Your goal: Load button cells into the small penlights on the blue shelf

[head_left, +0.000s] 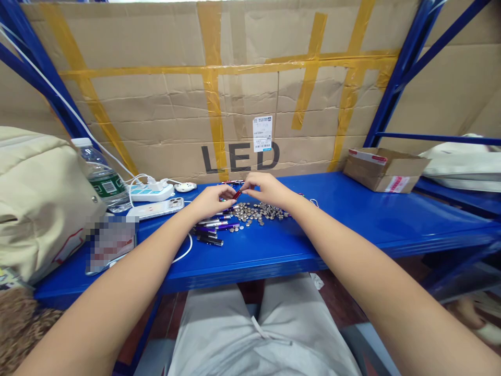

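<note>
A short red metal tube [237, 195] spans the gap between my hands above the blue shelf. My left hand [213, 201] pinches its left end, fingers bent around it. At its other end, the closed fingertips of my right hand [263, 188] meet the tube; whether they hold a smaller part is too small to see. Just below lies a spread heap of silver button cells [254, 213]. Several purple, silver and black tubes [211, 228] rest beside the heap, near my left wrist. More red tubes [234, 182] lie behind my hands, partly hidden.
To the left are a phone [158, 209], a power strip [152, 192], a water bottle [104, 177] and a cream bag [39, 193]. White cables run there. An open cardboard box [385, 169] stands at the right rear. A large taped cardboard sheet [164, 115] backs the blue shelf [344, 224].
</note>
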The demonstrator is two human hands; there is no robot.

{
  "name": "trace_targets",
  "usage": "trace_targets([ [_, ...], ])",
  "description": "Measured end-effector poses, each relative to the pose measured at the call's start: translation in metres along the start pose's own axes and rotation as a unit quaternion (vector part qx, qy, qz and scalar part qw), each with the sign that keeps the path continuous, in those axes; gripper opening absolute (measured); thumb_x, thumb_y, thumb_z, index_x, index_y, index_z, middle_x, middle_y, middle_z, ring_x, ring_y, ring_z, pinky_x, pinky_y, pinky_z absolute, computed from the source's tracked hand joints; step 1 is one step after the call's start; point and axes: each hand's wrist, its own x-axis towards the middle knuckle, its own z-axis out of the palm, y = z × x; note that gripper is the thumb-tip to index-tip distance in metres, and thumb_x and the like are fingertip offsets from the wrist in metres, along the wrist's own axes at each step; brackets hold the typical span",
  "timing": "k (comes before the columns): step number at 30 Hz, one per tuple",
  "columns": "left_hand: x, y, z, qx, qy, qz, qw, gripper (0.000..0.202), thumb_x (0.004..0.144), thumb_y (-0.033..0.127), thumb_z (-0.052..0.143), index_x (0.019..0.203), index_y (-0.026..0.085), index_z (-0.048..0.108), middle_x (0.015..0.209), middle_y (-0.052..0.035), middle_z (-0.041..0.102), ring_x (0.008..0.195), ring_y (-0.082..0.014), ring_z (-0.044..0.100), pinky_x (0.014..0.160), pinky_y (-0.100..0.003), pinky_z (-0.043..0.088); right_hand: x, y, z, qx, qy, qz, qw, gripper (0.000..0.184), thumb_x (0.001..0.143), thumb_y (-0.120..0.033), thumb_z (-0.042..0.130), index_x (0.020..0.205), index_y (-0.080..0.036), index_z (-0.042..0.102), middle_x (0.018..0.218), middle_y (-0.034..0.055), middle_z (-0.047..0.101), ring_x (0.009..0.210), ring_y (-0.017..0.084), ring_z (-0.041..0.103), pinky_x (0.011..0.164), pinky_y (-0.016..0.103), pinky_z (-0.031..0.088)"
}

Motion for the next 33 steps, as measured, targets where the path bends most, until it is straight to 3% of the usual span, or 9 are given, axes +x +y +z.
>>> trace_targets([
  [5,-0.001,0.002,-0.002,0.042,0.019,0.014,0.999,0.021,0.079,0.025,0.059,0.098,0.018,0.063,0.097,-0.0036,0.071,0.089,-0.0174,0.066,0.081,-0.031,0.052,-0.001,0.003,-0.001,0.019,0.013,-0.004,1.0,0.012,0.084,-0.021,0.056,0.086,-0.018,0.068,0.087,0.0043,0.068,0.085,0.016,0.059,0.079,0.03,0.043],
  [9,-0.001,0.004,-0.007,0.133,0.028,0.076,0.988,0.019,0.081,0.022,0.056,0.098,0.019,0.063,0.096,-0.0032,0.071,0.089,-0.0169,0.065,0.081,-0.029,0.05,-0.002,0.009,-0.001,0.035,0.054,0.014,0.998,0.014,0.084,-0.024,0.057,0.09,-0.017,0.067,0.088,0.0045,0.069,0.08,0.014,0.059,0.074,0.028,0.044],
  [15,-0.002,0.007,-0.009,0.192,0.064,0.136,0.97,0.017,0.083,0.021,0.054,0.097,0.019,0.064,0.097,-0.0038,0.07,0.091,-0.0169,0.064,0.083,-0.029,0.049,-0.004,0.016,-0.005,0.027,0.05,0.044,0.997,0.012,0.082,-0.024,0.058,0.087,-0.016,0.067,0.084,0.0054,0.069,0.077,0.015,0.059,0.071,0.029,0.045],
  [19,-0.002,0.005,-0.008,0.188,0.058,0.127,0.972,0.016,0.083,0.021,0.054,0.096,0.019,0.063,0.095,-0.0037,0.071,0.089,-0.0169,0.065,0.081,-0.029,0.049,-0.004,0.009,-0.007,0.014,0.059,-0.025,0.998,0.014,0.084,-0.024,0.056,0.088,-0.017,0.066,0.084,0.0051,0.067,0.078,0.015,0.058,0.072,0.029,0.044],
  [23,-0.002,0.003,-0.007,0.154,0.052,0.103,0.981,0.015,0.081,0.021,0.056,0.094,0.018,0.063,0.093,-0.0033,0.071,0.086,-0.0165,0.066,0.08,-0.028,0.05,-0.004,-0.003,-0.006,-0.044,0.022,-0.078,0.996,0.016,0.083,-0.025,0.058,0.094,-0.017,0.067,0.082,0.0037,0.065,0.076,0.015,0.056,0.071,0.028,0.041],
  [28,-0.002,0.002,-0.003,0.117,0.061,0.08,0.988,0.017,0.079,0.023,0.059,0.096,0.019,0.062,0.093,-0.0031,0.071,0.086,-0.0167,0.067,0.082,-0.03,0.051,-0.002,-0.008,-0.001,-0.122,-0.015,-0.065,0.99,0.021,0.084,-0.023,0.056,0.102,-0.018,0.067,0.085,0.0048,0.064,0.079,0.016,0.054,0.071,0.028,0.037],
  [33,-0.001,0.0,0.004,0.059,0.032,0.051,0.996,0.019,0.078,0.026,0.06,0.095,0.018,0.062,0.09,-0.0031,0.071,0.084,-0.017,0.067,0.081,-0.031,0.052,0.0,-0.007,0.006,-0.099,-0.036,-0.012,0.994,0.015,0.08,-0.016,0.056,0.091,-0.017,0.067,0.076,0.0024,0.061,0.072,0.014,0.051,0.066,0.026,0.034],
])
